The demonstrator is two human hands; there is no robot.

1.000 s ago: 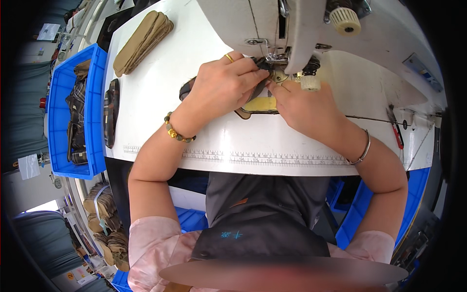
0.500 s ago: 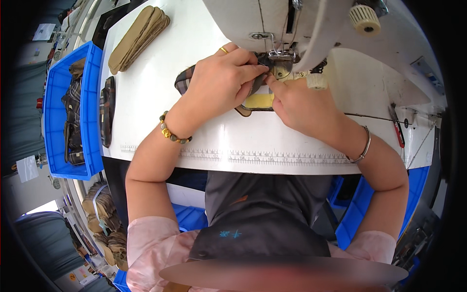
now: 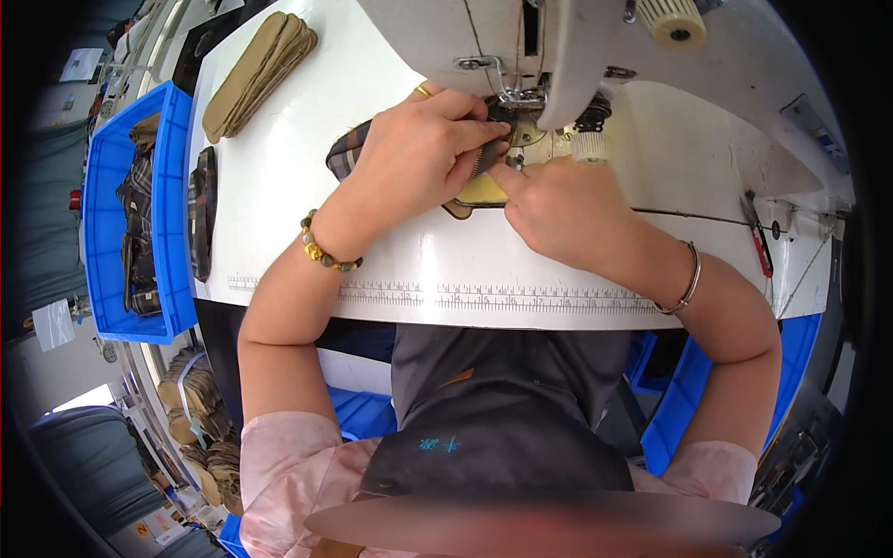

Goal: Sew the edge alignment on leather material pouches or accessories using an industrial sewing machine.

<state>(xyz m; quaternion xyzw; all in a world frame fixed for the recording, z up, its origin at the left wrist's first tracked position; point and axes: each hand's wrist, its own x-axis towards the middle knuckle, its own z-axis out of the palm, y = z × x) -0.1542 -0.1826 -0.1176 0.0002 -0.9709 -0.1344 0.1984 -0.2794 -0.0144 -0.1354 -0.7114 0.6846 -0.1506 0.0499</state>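
Observation:
A plaid fabric piece with a dark zipper (image 3: 480, 158) lies under the presser foot (image 3: 521, 99) of a white sewing machine (image 3: 595, 46). My left hand (image 3: 419, 149) rests over it, thumb and fingers closed on the fabric close to the needle area. The plaid end (image 3: 346, 152) sticks out left of that hand. My right hand (image 3: 567, 203) pinches the near edge of the piece, its fingertips just short of the left hand's. Under them shows a yellow patch (image 3: 484, 192) on the machine bed. My palms hide most of the fabric.
Stacked tan oblong pieces (image 3: 259, 74) lie at the table's far left, with another plaid piece (image 3: 202, 214) by the left edge. A blue bin (image 3: 175, 205) of plaid pieces stands beside the table. Red-handled snips (image 3: 758, 237) lie at right. A printed ruler (image 3: 493, 298) lines the front edge.
My right fingertips have drawn slightly left and toward me along the fabric. The left hand keeps its hold, and the view has shifted a little.

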